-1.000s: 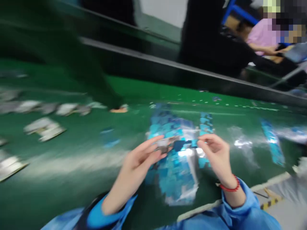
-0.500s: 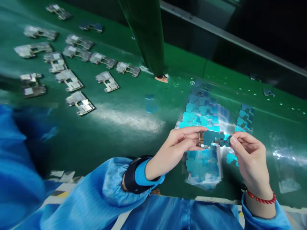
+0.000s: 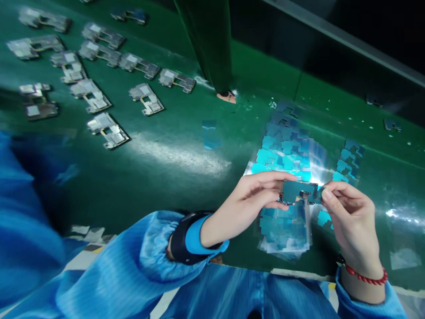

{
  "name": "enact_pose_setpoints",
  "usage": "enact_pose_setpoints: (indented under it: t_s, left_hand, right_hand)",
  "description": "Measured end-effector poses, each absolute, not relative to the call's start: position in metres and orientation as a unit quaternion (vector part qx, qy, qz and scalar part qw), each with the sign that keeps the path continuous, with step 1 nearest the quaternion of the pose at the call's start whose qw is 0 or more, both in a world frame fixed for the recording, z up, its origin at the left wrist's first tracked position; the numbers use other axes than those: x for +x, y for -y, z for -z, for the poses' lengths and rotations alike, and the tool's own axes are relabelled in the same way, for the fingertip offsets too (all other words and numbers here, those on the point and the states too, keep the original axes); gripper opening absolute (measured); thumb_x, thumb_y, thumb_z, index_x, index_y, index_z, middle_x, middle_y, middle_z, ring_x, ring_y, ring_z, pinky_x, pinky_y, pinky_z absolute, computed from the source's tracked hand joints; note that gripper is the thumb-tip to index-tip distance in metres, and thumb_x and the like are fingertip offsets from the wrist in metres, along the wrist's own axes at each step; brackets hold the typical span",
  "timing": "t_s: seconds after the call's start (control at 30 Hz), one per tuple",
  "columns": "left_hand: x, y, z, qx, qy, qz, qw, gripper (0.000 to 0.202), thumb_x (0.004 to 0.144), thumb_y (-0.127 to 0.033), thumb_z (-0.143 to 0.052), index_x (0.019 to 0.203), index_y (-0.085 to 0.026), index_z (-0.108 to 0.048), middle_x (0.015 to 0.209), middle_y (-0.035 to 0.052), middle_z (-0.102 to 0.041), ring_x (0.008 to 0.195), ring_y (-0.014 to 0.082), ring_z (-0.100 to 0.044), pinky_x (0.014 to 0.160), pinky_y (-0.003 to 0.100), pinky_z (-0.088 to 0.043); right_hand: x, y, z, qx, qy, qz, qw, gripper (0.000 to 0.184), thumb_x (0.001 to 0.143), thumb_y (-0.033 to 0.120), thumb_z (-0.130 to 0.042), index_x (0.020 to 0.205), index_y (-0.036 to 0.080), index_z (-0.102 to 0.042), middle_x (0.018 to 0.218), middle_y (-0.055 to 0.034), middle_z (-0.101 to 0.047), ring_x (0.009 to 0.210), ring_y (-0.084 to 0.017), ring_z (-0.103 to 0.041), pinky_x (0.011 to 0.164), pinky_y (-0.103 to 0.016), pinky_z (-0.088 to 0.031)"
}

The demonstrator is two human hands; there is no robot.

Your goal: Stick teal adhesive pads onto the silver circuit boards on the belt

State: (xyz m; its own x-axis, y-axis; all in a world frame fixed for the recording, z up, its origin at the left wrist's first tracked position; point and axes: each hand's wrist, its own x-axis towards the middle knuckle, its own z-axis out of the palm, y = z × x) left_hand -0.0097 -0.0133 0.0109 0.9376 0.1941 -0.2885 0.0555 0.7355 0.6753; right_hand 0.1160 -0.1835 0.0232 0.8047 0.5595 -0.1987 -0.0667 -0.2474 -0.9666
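Observation:
My left hand (image 3: pixel 247 201) is closed on a small circuit board (image 3: pixel 314 190), its fingers and thumb at the left end. A flat teal piece covers much of the board's upper face. At the right end my right hand (image 3: pixel 353 215) pinches a small teal film piece (image 3: pixel 320 195) between thumb and forefinger. I cannot tell whether this piece is stuck to the board. Below the hands lie clear sheets (image 3: pixel 285 226) bearing rows of teal cut-out stickers, partly hidden by my left hand and the board.
Several circuit boards (image 3: pixel 108 130) lie spread on the green mat at the left. A dark green post (image 3: pixel 212 48) stands at the back. A narrow strip of teal stickers (image 3: pixel 347 159) lies at the right. Beside me on the left is a blue sleeve (image 3: pixel 23 221).
The view has shifted slightly. Both hands and the board appear a little farther right, and the board's teal face shows more fully. Both grips stay as they were.

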Motion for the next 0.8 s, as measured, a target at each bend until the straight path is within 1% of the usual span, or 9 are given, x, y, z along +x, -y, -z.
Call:
enact_pose_setpoints:
  t_s: [0.2, 0.27, 0.53, 0.8]
  left_hand:
    - [-0.0089, 0.0127, -0.0131, 0.369, -0.167, -0.036, 0.914, 0.040, 0.079, 0.001, -0.054, 0.103, -0.021, -0.075, 0.089, -0.0021, -0.078, 0.084, 0.0103, -0.072, 0.074, 0.017, -0.060]
    - [-0.0084, 0.0128, -0.0139, 0.369, -0.169, -0.039, 0.913, 0.038, 0.079, 0.001, -0.055, 0.103, -0.021, -0.075, 0.088, -0.0024, -0.078, 0.082, 0.0097, -0.072, 0.073, 0.016, -0.060]
    - [-0.0070, 0.0125, -0.0165, 0.372, -0.182, -0.033, 0.910, 0.034, 0.078, 0.001, -0.059, 0.102, -0.019, -0.074, 0.089, -0.0024, -0.078, 0.085, 0.0106, -0.072, 0.074, 0.017, -0.060]
    - [-0.0077, 0.0122, -0.0171, 0.385, -0.184, -0.034, 0.904, 0.034, 0.078, 0.001, -0.060, 0.102, -0.020, -0.074, 0.088, -0.0024, -0.079, 0.082, 0.0106, -0.072, 0.073, 0.018, -0.059]
  right_hand:
    - [0.1157, 0.1841, -0.0226, -0.745, 0.169, -0.265, 0.589, 0.006, 0.080, 0.028, -0.077, 0.082, 0.024, -0.074, 0.068, 0.0023, -0.063, 0.061, -0.006, -0.054, 0.056, -0.013, -0.045]
    - [0.1154, 0.1838, -0.0224, -0.745, 0.169, -0.264, 0.589, 0.006, 0.080, 0.028, -0.077, 0.081, 0.024, -0.074, 0.068, 0.0023, -0.063, 0.061, -0.006, -0.054, 0.056, -0.014, -0.045]
    - [0.1154, 0.1848, -0.0213, -0.752, 0.176, -0.260, 0.580, 0.005, 0.081, 0.027, -0.076, 0.083, 0.024, -0.073, 0.070, 0.0021, -0.063, 0.061, -0.007, -0.054, 0.056, -0.015, -0.045]
    - [0.1157, 0.1850, -0.0231, -0.756, 0.173, -0.264, 0.574, 0.005, 0.080, 0.026, -0.076, 0.083, 0.024, -0.073, 0.070, 0.0010, -0.063, 0.062, -0.010, -0.054, 0.056, -0.020, -0.045]
